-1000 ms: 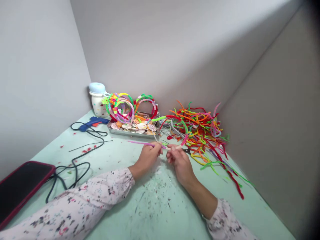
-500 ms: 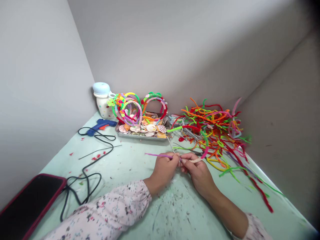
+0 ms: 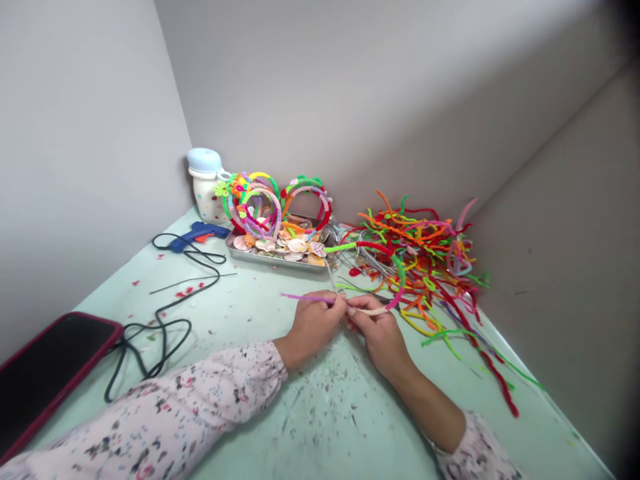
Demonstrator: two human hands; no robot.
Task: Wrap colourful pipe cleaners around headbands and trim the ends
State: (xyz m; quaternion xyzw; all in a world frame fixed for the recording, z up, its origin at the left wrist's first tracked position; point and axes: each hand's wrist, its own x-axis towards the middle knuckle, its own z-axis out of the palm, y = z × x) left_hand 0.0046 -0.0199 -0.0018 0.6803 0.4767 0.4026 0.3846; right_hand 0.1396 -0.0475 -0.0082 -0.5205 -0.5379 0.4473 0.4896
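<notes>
Pink-sleeved, stretched forward over green table (image 3: 245, 317); clamped on a purple pipe cleaner (image 3: 297, 297) with curled fingers of left hand (image 3: 315, 325); just beside, pinching a multicoloured band (image 3: 401, 270) with right hand (image 3: 379, 333).

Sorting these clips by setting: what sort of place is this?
Probably a small craft corner, judging by the heap of bright fuzzy stems, the metal tray of shells and what looks like a blue glue gun.
</notes>
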